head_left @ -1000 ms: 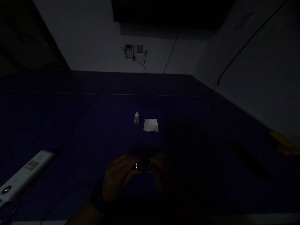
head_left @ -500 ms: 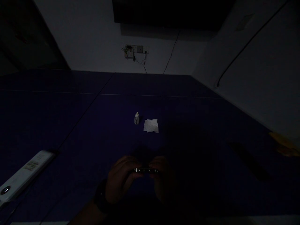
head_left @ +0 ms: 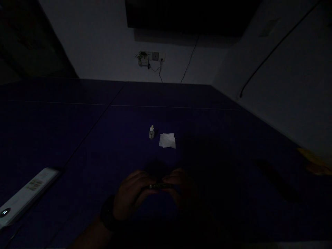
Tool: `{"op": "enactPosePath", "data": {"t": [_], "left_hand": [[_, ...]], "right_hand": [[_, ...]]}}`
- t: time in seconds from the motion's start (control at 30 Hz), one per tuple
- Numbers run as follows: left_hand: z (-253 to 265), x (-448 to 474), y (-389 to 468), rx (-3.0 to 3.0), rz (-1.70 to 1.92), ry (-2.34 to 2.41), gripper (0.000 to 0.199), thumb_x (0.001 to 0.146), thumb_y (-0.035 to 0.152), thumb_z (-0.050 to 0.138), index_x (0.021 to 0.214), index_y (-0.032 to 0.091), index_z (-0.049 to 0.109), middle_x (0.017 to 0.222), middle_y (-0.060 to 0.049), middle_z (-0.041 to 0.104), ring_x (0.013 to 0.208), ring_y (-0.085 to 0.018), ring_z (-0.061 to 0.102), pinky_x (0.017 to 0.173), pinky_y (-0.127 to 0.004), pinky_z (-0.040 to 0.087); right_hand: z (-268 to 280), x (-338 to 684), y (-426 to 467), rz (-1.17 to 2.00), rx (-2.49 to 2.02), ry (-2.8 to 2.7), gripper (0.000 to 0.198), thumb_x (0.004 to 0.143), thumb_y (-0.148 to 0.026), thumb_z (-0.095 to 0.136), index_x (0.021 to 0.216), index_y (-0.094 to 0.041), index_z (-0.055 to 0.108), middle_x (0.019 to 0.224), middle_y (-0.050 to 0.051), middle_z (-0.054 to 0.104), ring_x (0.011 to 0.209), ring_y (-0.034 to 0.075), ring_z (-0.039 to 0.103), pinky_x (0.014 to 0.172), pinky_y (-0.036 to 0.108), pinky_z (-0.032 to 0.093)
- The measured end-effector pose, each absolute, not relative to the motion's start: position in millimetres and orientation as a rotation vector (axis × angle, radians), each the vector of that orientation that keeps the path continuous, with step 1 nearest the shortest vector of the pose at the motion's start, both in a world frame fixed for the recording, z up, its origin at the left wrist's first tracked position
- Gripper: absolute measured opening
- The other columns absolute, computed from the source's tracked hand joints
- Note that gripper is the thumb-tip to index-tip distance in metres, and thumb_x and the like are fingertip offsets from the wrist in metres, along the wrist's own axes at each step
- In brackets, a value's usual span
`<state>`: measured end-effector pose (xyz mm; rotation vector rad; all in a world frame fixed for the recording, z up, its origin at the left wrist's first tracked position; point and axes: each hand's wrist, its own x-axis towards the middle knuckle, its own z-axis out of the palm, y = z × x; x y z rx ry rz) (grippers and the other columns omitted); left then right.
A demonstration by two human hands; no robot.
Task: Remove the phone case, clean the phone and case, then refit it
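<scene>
In the dim head view, my left hand [head_left: 136, 190] and my right hand [head_left: 177, 185] are closed on opposite ends of a slim dark object [head_left: 161, 186]. It is seen edge-on, low over the purple surface, and the gloom hides its exact kind. A dark watch or band wraps my left wrist. Most of my right forearm is lost in shadow. Beyond the hands stands a small clear dropper bottle [head_left: 151, 134] with a white cap. Just right of it a white tissue [head_left: 167, 140] lies flat.
A long white device [head_left: 28, 195] with a printed label lies at lower left. On the right is a dark flat strip [head_left: 276, 181], with a yellow item [head_left: 313, 159] near the wall. Wall sockets [head_left: 151, 57] with cables sit below a black screen [head_left: 192, 17].
Both hands have risen slightly with the slim object. Its edge gleamed brightly before and now looks dull. The whole scene is a little darker; the bottle and tissue have not moved.
</scene>
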<state>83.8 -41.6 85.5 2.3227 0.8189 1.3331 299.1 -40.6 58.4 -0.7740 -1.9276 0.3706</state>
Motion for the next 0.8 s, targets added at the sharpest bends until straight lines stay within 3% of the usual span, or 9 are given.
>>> {"op": "enactPosePath", "data": {"t": [0.13,0.33,0.47,0.67,0.8], "left_hand": [[79,80,-33,2.483,1.226,0.79,0.011,0.098,0.019,0.061,0.108,0.019,0.065,0.098,-0.006,0.077,0.09,-0.018,0.072,0.079,-0.031,0.059],[67,80,-31,2.531,1.162,0.85,0.014,0.099,0.02,0.059,0.111,0.019,0.065,0.097,-0.006,0.077,0.086,-0.018,0.072,0.075,-0.03,0.059],[65,80,-33,2.507,1.154,0.865,0.015,0.1,0.021,0.058,0.113,0.02,0.065,0.1,-0.006,0.076,0.087,-0.018,0.072,0.075,-0.029,0.058],[61,81,-37,2.394,1.201,0.864,0.014,0.099,0.025,0.06,0.111,0.021,0.065,0.1,-0.005,0.076,0.088,-0.017,0.07,0.075,-0.029,0.057],[57,83,-41,2.293,1.258,0.965,0.014,0.098,0.03,0.061,0.109,0.023,0.066,0.099,-0.005,0.074,0.088,-0.018,0.07,0.075,-0.031,0.057]], "right_hand": [[53,302,-37,0.176,-0.707,-1.965,0.035,0.091,-0.007,0.05,0.117,-0.027,0.062,0.091,0.003,0.076,0.078,0.02,0.071,0.072,0.037,0.058],[41,303,-34,0.058,-0.74,-1.965,0.03,0.092,-0.007,0.054,0.116,-0.024,0.062,0.088,0.004,0.075,0.076,0.02,0.07,0.069,0.035,0.058],[39,305,-37,0.074,-0.738,-2.005,0.032,0.091,-0.006,0.056,0.118,-0.023,0.06,0.094,0.005,0.074,0.083,0.019,0.069,0.076,0.036,0.057],[40,304,-50,0.299,-0.9,-1.976,0.026,0.088,-0.009,0.061,0.109,-0.025,0.063,0.1,0.005,0.069,0.093,0.02,0.066,0.081,0.035,0.056],[33,302,-51,0.648,-1.112,-1.679,0.025,0.082,-0.027,0.071,0.106,-0.026,0.065,0.115,0.008,0.063,0.106,0.025,0.062,0.09,0.039,0.054]]}}
